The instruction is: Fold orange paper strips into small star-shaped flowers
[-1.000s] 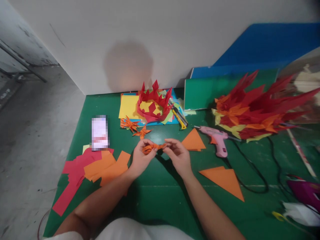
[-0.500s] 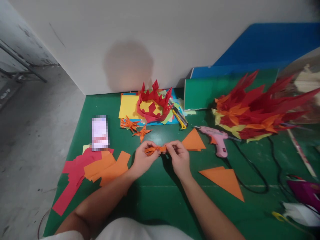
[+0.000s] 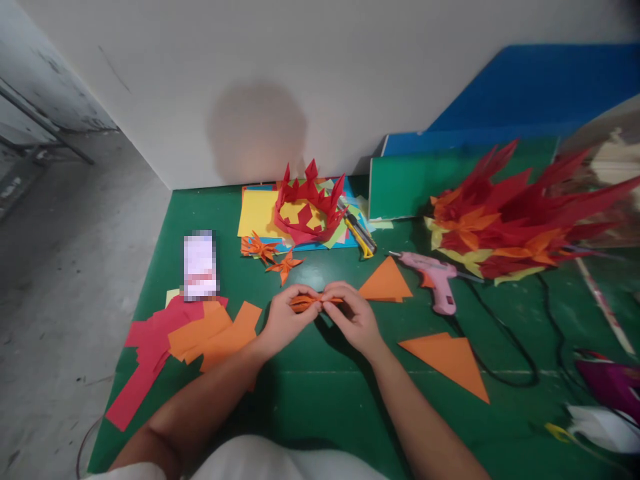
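Between my two hands is a narrow folded piece of orange paper [image 3: 303, 303], partly covered by the fingers. My left hand [image 3: 290, 317] is closed on its left part. Pinching it near the middle, my right hand [image 3: 354, 319] almost touches the left fingertips, and a pointed end of the paper shows under its fingers. Just beyond lie finished orange paper flowers [image 3: 285, 266] with pointed petals. Orange paper triangles [image 3: 386, 281] rest to the right of my right hand, and another folded orange triangle stack [image 3: 450, 360] lies nearer to me.
Red strips [image 3: 155, 340] and orange strips [image 3: 220, 333] lie left, below a blurred phone [image 3: 199, 265]. A red paper crown [image 3: 305, 220] and a yellow cutter [image 3: 361, 237] sit on coloured sheets. At right are a pink glue gun [image 3: 433, 277], its cord, and a large red-orange paper piece [image 3: 525, 220].
My right hand has shifted slightly left along the folded paper, closer to my left hand. A pointed orange end now shows beneath its fingers. The left hand has hardly moved.
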The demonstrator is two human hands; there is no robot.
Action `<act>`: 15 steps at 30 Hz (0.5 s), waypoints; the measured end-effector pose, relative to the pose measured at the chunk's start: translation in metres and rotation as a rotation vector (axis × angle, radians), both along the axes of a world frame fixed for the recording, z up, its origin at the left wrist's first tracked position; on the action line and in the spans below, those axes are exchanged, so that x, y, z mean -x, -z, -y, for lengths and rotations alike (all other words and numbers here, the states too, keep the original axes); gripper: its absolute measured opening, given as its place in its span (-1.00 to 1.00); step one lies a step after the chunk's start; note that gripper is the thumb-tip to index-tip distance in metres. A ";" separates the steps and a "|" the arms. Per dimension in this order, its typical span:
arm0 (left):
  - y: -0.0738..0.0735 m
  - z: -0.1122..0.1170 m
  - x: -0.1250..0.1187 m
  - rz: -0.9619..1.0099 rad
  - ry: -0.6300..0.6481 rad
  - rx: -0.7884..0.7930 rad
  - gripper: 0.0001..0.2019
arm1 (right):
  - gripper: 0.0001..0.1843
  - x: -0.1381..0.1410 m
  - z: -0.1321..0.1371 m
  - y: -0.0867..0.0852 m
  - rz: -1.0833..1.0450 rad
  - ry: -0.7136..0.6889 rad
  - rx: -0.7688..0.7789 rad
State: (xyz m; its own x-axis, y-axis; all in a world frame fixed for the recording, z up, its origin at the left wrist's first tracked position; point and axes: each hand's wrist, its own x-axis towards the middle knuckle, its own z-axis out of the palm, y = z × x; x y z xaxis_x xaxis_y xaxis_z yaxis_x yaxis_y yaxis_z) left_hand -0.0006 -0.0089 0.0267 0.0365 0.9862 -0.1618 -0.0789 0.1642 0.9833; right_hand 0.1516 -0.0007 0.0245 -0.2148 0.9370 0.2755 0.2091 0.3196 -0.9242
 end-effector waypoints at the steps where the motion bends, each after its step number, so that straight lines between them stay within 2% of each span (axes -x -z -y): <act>1: 0.001 0.000 0.000 0.028 0.013 0.026 -0.83 | -0.94 -0.001 0.000 0.000 -0.010 0.006 0.021; 5: 0.002 -0.001 0.001 0.148 0.065 0.128 -0.75 | -0.88 -0.004 -0.001 0.000 -0.053 0.011 0.105; 8: 0.003 -0.002 0.002 0.166 0.083 0.166 -0.72 | -0.86 -0.006 -0.001 0.000 -0.102 -0.014 0.119; 11: 0.003 -0.002 0.003 0.058 0.048 0.067 -0.78 | -0.82 -0.004 0.000 0.000 -0.141 -0.024 0.187; 15: 0.000 -0.001 0.002 -0.094 0.012 -0.056 -0.87 | -0.77 0.001 0.000 0.003 -0.198 0.040 0.326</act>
